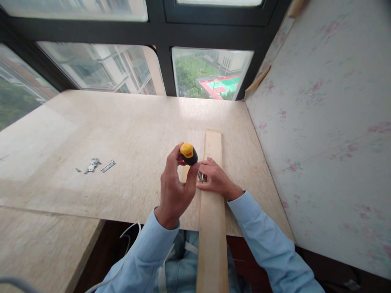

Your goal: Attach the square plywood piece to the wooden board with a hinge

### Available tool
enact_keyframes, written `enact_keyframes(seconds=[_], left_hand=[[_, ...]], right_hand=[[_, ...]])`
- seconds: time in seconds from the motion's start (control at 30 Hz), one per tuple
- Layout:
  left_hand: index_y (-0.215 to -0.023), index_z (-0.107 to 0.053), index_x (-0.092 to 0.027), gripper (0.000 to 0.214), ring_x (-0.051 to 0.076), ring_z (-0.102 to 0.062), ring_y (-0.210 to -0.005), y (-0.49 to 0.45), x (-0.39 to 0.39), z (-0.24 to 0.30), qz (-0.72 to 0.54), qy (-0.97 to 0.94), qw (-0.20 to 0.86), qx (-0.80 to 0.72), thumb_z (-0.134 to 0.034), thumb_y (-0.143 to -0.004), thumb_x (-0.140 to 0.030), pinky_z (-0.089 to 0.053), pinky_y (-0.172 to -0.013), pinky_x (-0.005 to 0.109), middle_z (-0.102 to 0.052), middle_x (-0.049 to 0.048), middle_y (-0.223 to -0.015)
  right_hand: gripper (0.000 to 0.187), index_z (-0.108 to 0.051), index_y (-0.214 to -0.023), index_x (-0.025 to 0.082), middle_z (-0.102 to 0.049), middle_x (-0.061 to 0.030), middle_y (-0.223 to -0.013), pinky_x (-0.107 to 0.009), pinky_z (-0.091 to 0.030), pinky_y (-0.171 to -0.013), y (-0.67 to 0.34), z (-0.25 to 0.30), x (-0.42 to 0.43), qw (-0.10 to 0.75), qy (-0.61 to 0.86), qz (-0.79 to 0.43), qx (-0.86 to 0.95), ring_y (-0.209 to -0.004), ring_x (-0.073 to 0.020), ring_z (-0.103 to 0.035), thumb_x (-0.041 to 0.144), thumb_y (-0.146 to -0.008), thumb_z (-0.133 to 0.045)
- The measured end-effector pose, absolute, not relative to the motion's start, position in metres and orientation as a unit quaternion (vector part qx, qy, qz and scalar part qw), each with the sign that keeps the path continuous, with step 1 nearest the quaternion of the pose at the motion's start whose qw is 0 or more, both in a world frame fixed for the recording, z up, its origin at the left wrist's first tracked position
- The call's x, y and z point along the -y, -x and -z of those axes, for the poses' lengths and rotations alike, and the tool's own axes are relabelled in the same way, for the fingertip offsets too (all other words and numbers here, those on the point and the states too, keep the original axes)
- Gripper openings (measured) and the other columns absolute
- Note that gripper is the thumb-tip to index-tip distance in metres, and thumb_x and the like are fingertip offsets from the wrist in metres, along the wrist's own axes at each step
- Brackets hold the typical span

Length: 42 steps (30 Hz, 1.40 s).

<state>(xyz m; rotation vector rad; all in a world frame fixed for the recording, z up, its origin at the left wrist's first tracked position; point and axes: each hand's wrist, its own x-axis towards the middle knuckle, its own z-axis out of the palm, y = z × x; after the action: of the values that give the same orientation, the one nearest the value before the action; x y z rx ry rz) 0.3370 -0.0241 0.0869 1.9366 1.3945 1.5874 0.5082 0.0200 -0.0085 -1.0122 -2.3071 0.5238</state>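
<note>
My left hand (179,189) is closed around a screwdriver (188,154) with a yellow and black handle, held upright over a long wooden board (213,215). Under the fingers of my right hand (215,178) is a small metal hinge (202,177), held against the board near its left edge. Most of the hinge and the screwdriver's tip are covered by my hands. A second piece of wood (185,173) shows partly behind my left hand, beside the board.
On the left of the stone-patterned ledge (137,122) lie several loose hinges (93,165), a flat hinge (108,166) and small screws (78,169). A flowered wall (324,122) bounds the right side, windows the back. A white cable (128,240) hangs by my left sleeve.
</note>
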Motion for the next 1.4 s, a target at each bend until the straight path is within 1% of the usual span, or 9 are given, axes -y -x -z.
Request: enact_keyframes(seconds=[0.13, 0.23, 0.37, 0.47, 0.63, 0.87, 1.07, 1.3, 1.4], left_hand=[[-0.140, -0.042, -0.019, 0.054, 0.022, -0.066, -0.107, -0.339, 0.026, -0.090, -0.546, -0.669, 0.149, -0.483, -0.065, -0.093, -0.028, -0.058, -0.088, 0.038, -0.062, 0.0144, -0.128], [-0.137, -0.047, -0.019, 0.049, 0.020, -0.066, -0.101, -0.340, 0.025, -0.093, -0.543, -0.677, 0.112, -0.484, -0.065, -0.092, -0.028, -0.059, -0.083, 0.035, -0.064, 0.0125, -0.123], [-0.128, -0.054, -0.018, 0.049, 0.018, -0.064, -0.092, -0.340, 0.022, -0.097, -0.551, -0.678, 0.062, -0.483, -0.074, -0.087, -0.032, -0.058, -0.074, 0.031, -0.065, 0.0083, -0.110], [-0.121, -0.057, -0.017, 0.049, 0.017, -0.063, -0.090, -0.339, 0.021, -0.100, -0.555, -0.671, 0.037, -0.490, -0.080, -0.081, -0.035, -0.057, -0.070, 0.029, -0.065, 0.0080, -0.108], [-0.120, -0.059, -0.017, 0.049, 0.017, -0.064, -0.090, -0.339, 0.020, -0.099, -0.558, -0.667, 0.029, -0.492, -0.081, -0.080, -0.034, -0.058, -0.074, 0.030, -0.064, 0.0080, -0.106], [-0.146, -0.036, -0.020, 0.061, 0.022, -0.065, -0.115, -0.339, 0.026, -0.094, -0.574, -0.662, 0.197, -0.440, -0.062, -0.091, -0.019, -0.058, -0.096, 0.039, -0.059, 0.0133, -0.132], [-0.145, -0.036, -0.019, 0.052, 0.025, -0.056, -0.127, -0.336, 0.025, -0.100, -0.526, -0.709, 0.171, -0.438, -0.049, -0.094, -0.019, -0.056, -0.098, 0.041, -0.049, 0.0159, -0.144], [-0.125, -0.055, -0.017, 0.041, 0.019, -0.061, -0.099, -0.337, 0.021, -0.101, -0.549, -0.675, 0.098, -0.484, -0.069, -0.090, -0.031, -0.057, -0.071, 0.028, -0.061, 0.0105, -0.116], [-0.124, -0.056, -0.017, 0.049, 0.015, -0.062, -0.085, -0.339, 0.020, -0.100, -0.569, -0.650, 0.085, -0.497, -0.078, -0.083, -0.033, -0.056, -0.069, 0.027, -0.062, 0.0066, -0.107]], right_hand=[[0.036, -0.065, -0.107, 0.018, -0.068, -0.0121, -0.119, -0.055, -0.025, -0.117, -0.508, 0.010, -0.021, 0.283, 0.380, -0.198, 0.858, -0.116, -0.0287, -0.060, 0.031, -0.074, -0.075], [0.043, -0.065, -0.113, 0.017, -0.068, -0.0128, -0.121, -0.055, -0.025, -0.118, -0.508, 0.013, -0.022, 0.284, 0.384, -0.200, 0.856, -0.117, -0.0286, -0.060, 0.032, -0.074, -0.076], [0.041, -0.066, -0.110, 0.017, -0.069, -0.0127, -0.119, -0.055, -0.026, -0.117, -0.509, 0.015, -0.022, 0.290, 0.384, -0.192, 0.855, -0.115, -0.0287, -0.061, 0.034, -0.075, -0.077], [0.048, -0.065, -0.114, 0.016, -0.069, -0.0133, -0.118, -0.056, -0.028, -0.116, -0.509, 0.016, -0.022, 0.294, 0.380, -0.181, 0.858, -0.114, -0.0291, -0.062, 0.038, -0.075, -0.078], [0.052, -0.064, -0.116, 0.015, -0.069, -0.0141, -0.116, -0.056, -0.030, -0.115, -0.509, 0.016, -0.021, 0.296, 0.379, -0.173, 0.860, -0.113, -0.0297, -0.062, 0.041, -0.074, -0.080], [0.037, -0.067, -0.107, 0.016, -0.070, -0.0122, -0.113, -0.056, -0.025, -0.118, -0.508, 0.011, -0.020, 0.287, 0.380, -0.198, 0.857, -0.115, -0.0285, -0.060, 0.037, -0.077, -0.076], [0.038, -0.066, -0.108, 0.017, -0.069, -0.0125, -0.115, -0.056, -0.027, -0.116, -0.508, 0.012, -0.020, 0.296, 0.378, -0.194, 0.856, -0.116, -0.0291, -0.060, 0.037, -0.077, -0.076], [0.043, -0.066, -0.112, 0.015, -0.068, -0.0148, -0.119, -0.056, -0.027, -0.116, -0.509, 0.015, -0.021, 0.303, 0.373, -0.187, 0.857, -0.117, -0.0303, -0.060, 0.035, -0.076, -0.078], [0.045, -0.065, -0.115, 0.016, -0.070, -0.0134, -0.114, -0.058, -0.029, -0.115, -0.509, 0.016, -0.021, 0.308, 0.372, -0.186, 0.856, -0.113, -0.0303, -0.062, 0.036, -0.076, -0.077]])
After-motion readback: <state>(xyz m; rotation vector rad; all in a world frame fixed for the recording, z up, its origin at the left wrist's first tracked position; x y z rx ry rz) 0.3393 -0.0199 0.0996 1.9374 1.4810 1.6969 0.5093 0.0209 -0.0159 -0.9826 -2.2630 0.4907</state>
